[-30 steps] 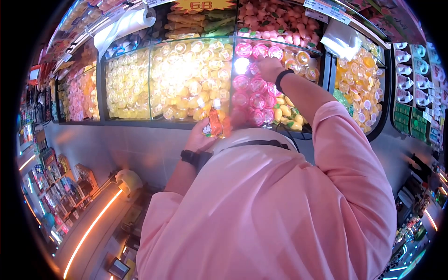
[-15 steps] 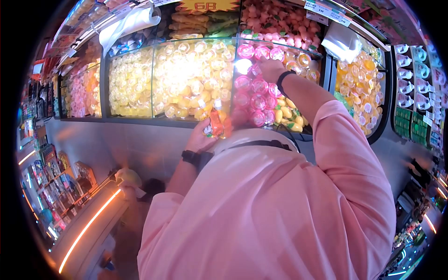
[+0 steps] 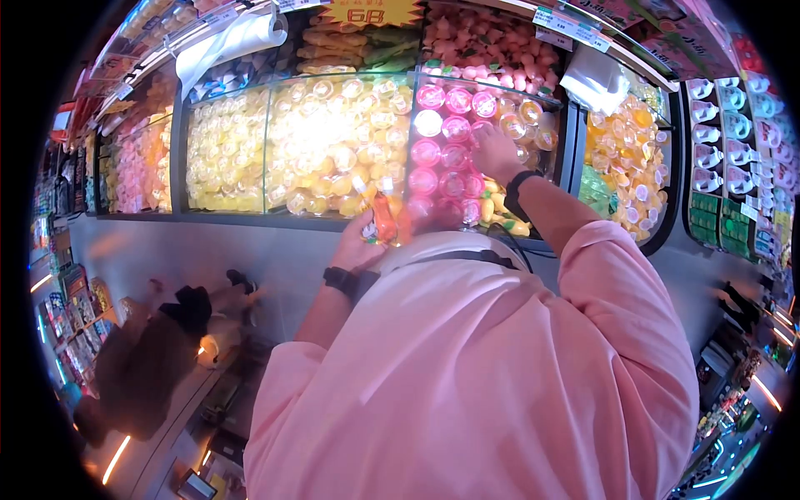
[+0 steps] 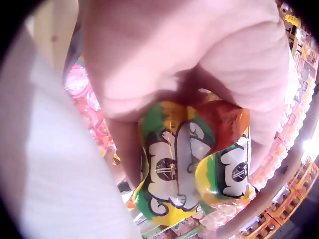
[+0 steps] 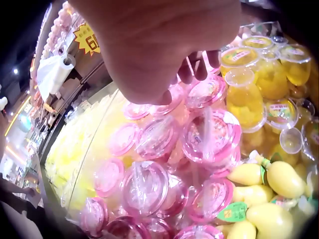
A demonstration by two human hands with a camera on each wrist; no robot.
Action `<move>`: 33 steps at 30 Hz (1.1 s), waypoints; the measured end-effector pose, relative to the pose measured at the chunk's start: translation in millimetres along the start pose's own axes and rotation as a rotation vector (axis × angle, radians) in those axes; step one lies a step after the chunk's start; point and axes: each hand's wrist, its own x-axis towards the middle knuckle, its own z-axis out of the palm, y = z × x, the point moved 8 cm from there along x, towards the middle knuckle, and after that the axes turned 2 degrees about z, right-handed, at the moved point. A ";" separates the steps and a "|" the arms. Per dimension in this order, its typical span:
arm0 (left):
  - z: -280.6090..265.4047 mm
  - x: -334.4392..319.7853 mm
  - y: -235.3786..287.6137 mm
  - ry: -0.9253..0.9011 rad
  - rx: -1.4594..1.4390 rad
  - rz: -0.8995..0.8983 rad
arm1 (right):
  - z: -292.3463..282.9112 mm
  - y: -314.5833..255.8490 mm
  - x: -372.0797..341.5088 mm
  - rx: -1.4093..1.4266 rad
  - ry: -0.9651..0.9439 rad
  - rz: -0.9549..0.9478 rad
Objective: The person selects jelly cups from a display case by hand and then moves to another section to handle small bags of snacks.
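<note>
Landmark: the pink lidded cups (image 3: 454,156), massed in one compartment of the glass-divided display case (image 3: 250,220). Your right hand (image 3: 497,154) is over their right side, fingers loosely bent and slightly apart, nothing seen between them; the tips are partly hidden by the palm, so contact with a cup cannot be confirmed. Your left hand (image 3: 357,243), below and left of the pink lidded cups at the case's near edge, has its fingers curled round the glossy orange packaging (image 3: 384,221), printed with white cartoon figures on green and yellow. Surface: pale yellow cups (image 3: 333,142) fill the compartments left of the landmark; amber cups (image 3: 533,121) lie to its right, and yellow fruit-shaped pieces (image 3: 504,208) at its lower right. Pink wrapped pieces (image 3: 492,50) are behind it, with the starburst sign (image 3: 367,15) above and to the left, and the white bag roll (image 3: 233,46) farther left. Room: grey floor (image 3: 275,267) below and left of the landmark; beyond, a dark-clothed person (image 3: 150,367), blurred, beside a counter with an orange light strip (image 3: 117,458). Well right of the landmark, a rack of packaged goods (image 3: 717,158).
</note>
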 end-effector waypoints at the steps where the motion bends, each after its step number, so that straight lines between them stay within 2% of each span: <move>1: -1.6 2.8 1.1 -0.001 -0.024 0.005 | -6.4 -2.7 -5.1 0.024 0.045 0.004; 2: -3.0 5.5 2.3 -0.003 -0.048 0.011 | -8.0 -5.1 -10.0 0.092 0.019 0.007; 4: 18.9 8.3 12.7 0.010 -0.467 -0.054 | -10.9 -8.0 -20.9 0.232 -0.037 0.011; 5: 27.0 8.0 18.2 0.019 -0.540 -0.075 | -10.4 -9.3 -28.7 0.341 0.024 -0.090; 7: 38.9 8.9 24.7 0.035 -0.679 -0.121 | -13.2 -14.3 -46.1 0.329 -0.072 -0.098; 11: 37.3 24.1 18.7 0.087 -0.540 -0.170 | -1.5 -3.5 -75.6 0.359 -0.119 -0.022; 12: 36.7 30.1 18.4 0.049 -0.280 -0.128 | 2.8 -0.1 -82.7 0.388 -0.121 0.005; 13: 37.3 35.8 16.0 0.008 -0.019 -0.087 | -8.5 -5.6 -84.7 0.504 -0.163 0.116; 15: 40.7 51.7 1.7 -0.021 0.041 -0.122 | -31.4 -14.2 -87.5 0.735 -0.241 0.339; 16: 56.5 55.8 6.0 -0.037 0.072 -0.139 | -28.7 -14.8 -88.4 0.838 -0.302 0.358; 18: 102.0 55.3 -0.1 -0.045 -0.289 -0.345 | -24.9 -15.7 -92.2 1.046 -0.425 0.394; 19: 111.7 61.8 -6.5 -0.051 -0.256 -0.358 | -53.7 -29.7 -92.3 1.104 -0.460 0.430; 23: 161.8 80.1 -21.5 -0.136 -0.104 -0.392 | -55.6 -32.8 -111.6 1.234 -0.704 0.449; 25: 178.1 88.2 -18.8 -0.362 0.362 -0.202 | -66.7 -23.8 -118.6 1.286 -0.595 0.415; 28: 206.9 87.0 -21.0 -0.414 0.435 -0.147 | -74.0 -6.6 -132.3 1.349 -0.542 0.436; 30: 219.2 80.8 -35.3 -0.258 -0.022 -0.440 | -70.5 0.9 -140.1 1.439 -0.550 0.408; 33: 227.4 75.4 -43.8 -0.267 0.071 -0.439 | -60.2 15.5 -150.0 1.458 -0.598 0.366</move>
